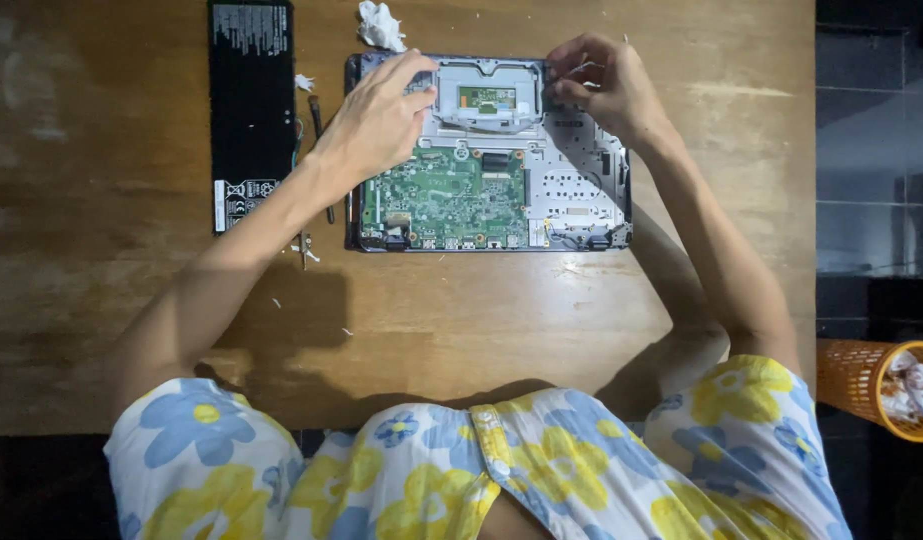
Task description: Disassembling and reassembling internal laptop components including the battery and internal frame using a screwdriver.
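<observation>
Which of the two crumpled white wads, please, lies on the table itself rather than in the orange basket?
The crumpled white wad just beyond the opened laptop, near the left hand; the others sit inside the orange basket.

Wood table (pixel 581 330): opened laptop (pixel 486 160), battery (pixel 251 110), tissue (pixel 381 25)

I had one opened laptop (pixel 491 160) in front of me, with one green circuit board (pixel 446 195) inside it. One long black battery (pixel 249 110) lay on the surface (pixel 101 250). There was one crumpled tissue (pixel 381 25), one orange basket (pixel 866 385), and my two hands (pixel 376 120) (pixel 606 85).
</observation>
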